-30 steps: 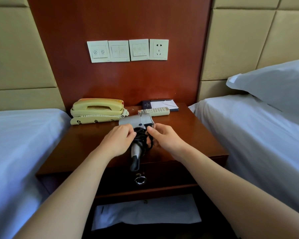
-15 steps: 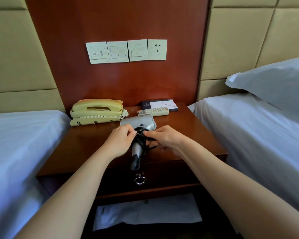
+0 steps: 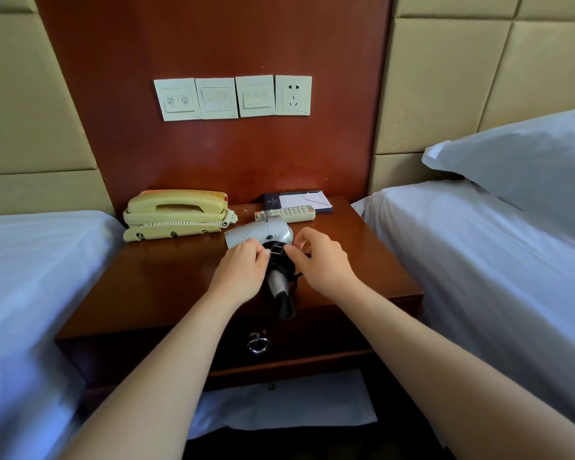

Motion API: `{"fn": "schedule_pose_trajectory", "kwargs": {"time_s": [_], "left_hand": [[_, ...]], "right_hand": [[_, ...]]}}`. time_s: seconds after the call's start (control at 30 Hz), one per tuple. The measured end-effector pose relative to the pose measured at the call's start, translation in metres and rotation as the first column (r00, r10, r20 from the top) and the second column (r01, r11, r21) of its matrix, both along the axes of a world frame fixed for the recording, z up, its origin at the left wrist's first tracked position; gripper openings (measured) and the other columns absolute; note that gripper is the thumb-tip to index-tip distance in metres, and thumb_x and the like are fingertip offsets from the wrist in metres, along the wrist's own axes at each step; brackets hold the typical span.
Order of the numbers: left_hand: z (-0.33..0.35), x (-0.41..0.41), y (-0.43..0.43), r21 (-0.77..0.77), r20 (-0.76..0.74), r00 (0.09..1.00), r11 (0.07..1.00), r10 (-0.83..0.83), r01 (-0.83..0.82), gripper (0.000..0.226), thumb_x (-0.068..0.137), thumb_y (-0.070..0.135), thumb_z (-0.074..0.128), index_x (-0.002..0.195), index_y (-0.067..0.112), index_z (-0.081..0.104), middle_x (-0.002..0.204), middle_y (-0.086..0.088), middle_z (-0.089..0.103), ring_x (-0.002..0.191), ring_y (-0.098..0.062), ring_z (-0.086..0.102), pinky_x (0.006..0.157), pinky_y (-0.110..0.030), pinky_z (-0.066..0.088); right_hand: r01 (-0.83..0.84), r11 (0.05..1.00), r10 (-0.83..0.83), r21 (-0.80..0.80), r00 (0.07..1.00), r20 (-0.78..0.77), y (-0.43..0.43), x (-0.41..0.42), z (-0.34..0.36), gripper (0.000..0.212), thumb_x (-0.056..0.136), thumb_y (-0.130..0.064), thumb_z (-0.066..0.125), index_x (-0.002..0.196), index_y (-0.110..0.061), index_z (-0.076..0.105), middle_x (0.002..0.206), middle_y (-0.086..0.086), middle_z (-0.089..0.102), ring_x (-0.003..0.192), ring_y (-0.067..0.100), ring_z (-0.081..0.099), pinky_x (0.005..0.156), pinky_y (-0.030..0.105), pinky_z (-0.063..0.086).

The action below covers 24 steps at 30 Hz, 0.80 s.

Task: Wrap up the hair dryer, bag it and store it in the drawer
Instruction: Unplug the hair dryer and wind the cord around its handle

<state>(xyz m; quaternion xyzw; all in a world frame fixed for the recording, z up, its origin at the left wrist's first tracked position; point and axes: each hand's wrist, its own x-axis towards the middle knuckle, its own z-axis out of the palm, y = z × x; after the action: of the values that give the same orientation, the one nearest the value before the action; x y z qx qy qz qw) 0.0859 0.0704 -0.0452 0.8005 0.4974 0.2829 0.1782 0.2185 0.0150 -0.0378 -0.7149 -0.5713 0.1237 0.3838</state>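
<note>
silver hair dryer point(image 3: 263, 232), left hand point(image 3: 243, 272) and right hand point(image 3: 319, 260) each in fingertip pinch on its cord point(image 3: 283, 267)

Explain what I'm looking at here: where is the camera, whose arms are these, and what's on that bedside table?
There is no machine here. A person wears one camera on the head, looking forward and down, so the two bare arms reaching in are the wearer's own. The left hand and right hand both pinch the black cord wound round the handle of a silver hair dryer, which lies on a wooden nightstand between two beds. Behind it sit a cream telephone, a remote control and a notepad. The drawer below is closed.
</note>
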Motion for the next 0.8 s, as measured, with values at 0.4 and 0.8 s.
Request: {"fn": "schedule_pose_trajectory", "kwargs": {"time_s": [0.4,0.8], "left_hand": [[0.004,0.000,-0.002,0.042,-0.034,0.999,0.999,-0.009,0.010,0.024,0.098,0.030,0.039,0.085,0.013,0.051,0.083,-0.006,0.052,0.090,-0.036,0.056,0.066,-0.035,0.036],[0.008,0.011,-0.003,-0.007,0.040,0.999,1.000,-0.027,0.027,0.027,0.098,0.028,0.042,0.087,0.008,0.056,0.084,-0.007,0.055,0.087,-0.034,0.056,0.070,-0.037,0.041]], "right_hand": [[-0.149,0.985,0.133,0.091,0.978,0.160,0.007,0.021,0.003,0.015,0.085,-0.035,0.063,0.078,-0.021,0.062,0.059,-0.009,0.053,0.062,0.017,0.049,0.062,0.028,0.038],[-0.209,0.970,0.235,-0.120,0.935,0.267,-0.003,0.029,0.026,0.038,0.089,-0.036,0.058,0.068,-0.003,0.061,0.060,0.007,0.048,0.058,0.019,0.042,0.056,0.032,0.032]]}}
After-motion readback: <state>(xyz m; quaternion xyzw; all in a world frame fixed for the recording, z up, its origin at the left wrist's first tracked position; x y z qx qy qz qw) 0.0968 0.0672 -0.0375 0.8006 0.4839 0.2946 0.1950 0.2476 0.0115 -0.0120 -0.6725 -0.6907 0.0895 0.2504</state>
